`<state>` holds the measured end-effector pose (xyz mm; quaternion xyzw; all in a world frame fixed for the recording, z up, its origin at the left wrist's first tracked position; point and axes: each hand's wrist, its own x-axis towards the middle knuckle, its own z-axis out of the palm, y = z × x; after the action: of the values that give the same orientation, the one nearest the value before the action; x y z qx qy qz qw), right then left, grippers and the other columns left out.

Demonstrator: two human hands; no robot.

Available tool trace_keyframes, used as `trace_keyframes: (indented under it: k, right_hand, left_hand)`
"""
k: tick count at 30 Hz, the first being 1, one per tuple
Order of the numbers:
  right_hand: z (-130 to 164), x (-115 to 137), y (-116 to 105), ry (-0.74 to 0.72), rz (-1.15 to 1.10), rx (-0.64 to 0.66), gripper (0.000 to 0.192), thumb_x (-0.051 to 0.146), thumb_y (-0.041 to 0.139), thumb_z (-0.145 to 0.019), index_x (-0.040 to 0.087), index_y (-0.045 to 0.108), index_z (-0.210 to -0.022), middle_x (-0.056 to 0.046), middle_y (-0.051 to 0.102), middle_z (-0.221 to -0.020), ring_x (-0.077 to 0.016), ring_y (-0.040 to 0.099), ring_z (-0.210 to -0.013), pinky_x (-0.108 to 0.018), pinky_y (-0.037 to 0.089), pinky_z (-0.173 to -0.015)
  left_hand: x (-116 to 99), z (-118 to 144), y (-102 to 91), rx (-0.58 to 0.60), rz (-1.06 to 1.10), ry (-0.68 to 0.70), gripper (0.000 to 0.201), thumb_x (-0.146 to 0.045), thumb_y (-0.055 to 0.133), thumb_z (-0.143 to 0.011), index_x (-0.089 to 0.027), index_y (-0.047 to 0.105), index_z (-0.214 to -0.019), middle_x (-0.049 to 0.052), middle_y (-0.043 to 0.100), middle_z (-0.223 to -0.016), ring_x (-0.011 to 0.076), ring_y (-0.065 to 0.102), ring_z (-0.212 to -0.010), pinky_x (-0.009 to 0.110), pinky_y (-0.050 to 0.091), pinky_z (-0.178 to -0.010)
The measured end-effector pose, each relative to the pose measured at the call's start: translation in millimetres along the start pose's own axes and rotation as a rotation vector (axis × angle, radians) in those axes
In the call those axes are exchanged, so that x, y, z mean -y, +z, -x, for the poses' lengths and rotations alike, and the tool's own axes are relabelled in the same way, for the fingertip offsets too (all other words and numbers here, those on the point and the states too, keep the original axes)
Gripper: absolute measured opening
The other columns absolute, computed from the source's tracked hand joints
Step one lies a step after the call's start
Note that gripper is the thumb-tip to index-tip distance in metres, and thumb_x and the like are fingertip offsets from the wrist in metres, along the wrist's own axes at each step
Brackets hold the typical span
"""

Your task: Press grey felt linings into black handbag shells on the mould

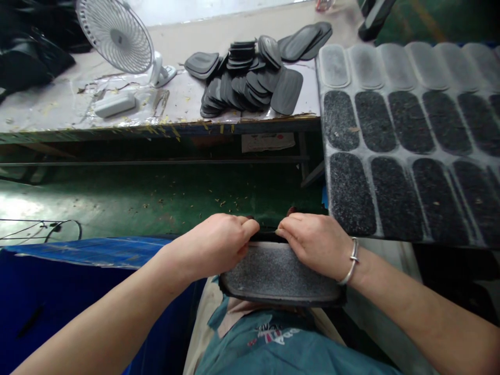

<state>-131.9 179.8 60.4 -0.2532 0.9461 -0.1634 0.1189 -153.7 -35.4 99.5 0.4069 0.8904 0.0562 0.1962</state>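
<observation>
A pale worktable (58,112) is seen at top, its front edge frayed. A moulded sheet (398,151) with three rows of oval pads overhangs at right. Open green floor (156,195) is left between table and lap. One white fan (117,36) and one heap of dark pads (250,78) are counted. A single grey pad (277,276) is pinched at its far edge by the left hand (214,242) and right hand (312,245), both closed, over the lap.
</observation>
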Motion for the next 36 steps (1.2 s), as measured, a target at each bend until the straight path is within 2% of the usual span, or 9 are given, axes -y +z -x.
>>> trace_keyframes:
  k: [6,11,16,20,26,31,36]
  right_hand:
    - [1,0,0,-0.029,0.011,-0.022,0.026,0.029,0.043,-0.094,0.019,0.063,-0.08,-0.003,0.065,-0.078,-0.0154,0.061,-0.077,-0.027,0.035,-0.062]
    - [1,0,1,-0.053,0.026,-0.03,0.026,0.029,0.042,-0.095,0.019,0.064,-0.083,-0.003,0.066,-0.081,-0.0161,0.061,-0.077,-0.028,0.035,-0.063]
    - [1,1,0,-0.044,0.03,-0.018,0.025,0.028,0.043,-0.095,0.019,0.063,-0.083,-0.003,0.065,-0.08,-0.0162,0.061,-0.078,-0.028,0.035,-0.063]
    - [0,2,0,-0.037,0.024,-0.03,0.026,0.028,0.043,-0.095,0.019,0.063,-0.083,-0.003,0.065,-0.08,-0.0157,0.061,-0.077,-0.028,0.034,-0.063]
    - [1,1,-1,-0.031,0.018,-0.024,0.027,0.028,0.042,-0.094,0.019,0.062,-0.08,-0.003,0.064,-0.079,-0.0154,0.06,-0.075,-0.028,0.033,-0.062]
    - [-1,2,-3,-0.025,0.01,-0.009,0.026,0.027,0.043,-0.094,0.019,0.063,-0.079,-0.002,0.063,-0.078,-0.0145,0.059,-0.074,-0.028,0.032,-0.06]
    - [-2,4,-2,-0.011,0.02,-0.031,0.027,0.03,0.043,-0.094,0.019,0.063,-0.079,-0.002,0.064,-0.078,-0.0145,0.059,-0.074,-0.028,0.031,-0.059]
  left_hand:
    - [1,5,13.6,-0.06,-0.066,-0.002,0.015,-0.016,0.042,-0.086,-0.017,0.057,-0.085,0.002,0.063,-0.074,0.0155,0.062,-0.064,0.026,0.043,-0.056]
    - [4,12,26.2,-0.141,0.024,-0.009,0.021,-0.017,0.039,-0.089,-0.015,0.058,-0.099,0.003,0.065,-0.077,0.0156,0.064,-0.067,0.025,0.047,-0.058]
    - [4,15,31.9,-0.247,0.091,0.014,0.028,-0.02,0.039,-0.092,-0.013,0.053,-0.116,0.006,0.068,-0.089,0.0167,0.066,-0.077,0.027,0.05,-0.066]
    - [-2,4,30.5,-0.282,0.033,0.049,0.027,-0.032,0.04,-0.095,-0.016,0.059,-0.106,0.007,0.068,-0.094,0.0195,0.065,-0.087,0.031,0.051,-0.074]
    - [-11,-20,25.1,-0.193,-0.065,0.055,0.037,-0.04,0.036,-0.095,-0.016,0.063,-0.086,0.005,0.065,-0.076,0.0192,0.063,-0.07,0.031,0.047,-0.062]
    - [-11,-24,23.3,-0.19,-0.139,0.087,0.029,-0.03,0.037,-0.094,-0.017,0.06,-0.081,0.004,0.063,-0.071,0.0181,0.06,-0.063,0.031,0.044,-0.056]
    - [-16,-15,18.7,-0.156,-0.204,0.098,0.017,-0.019,0.043,-0.088,-0.017,0.057,-0.079,0.004,0.062,-0.071,0.0193,0.06,-0.06,0.032,0.045,-0.055]
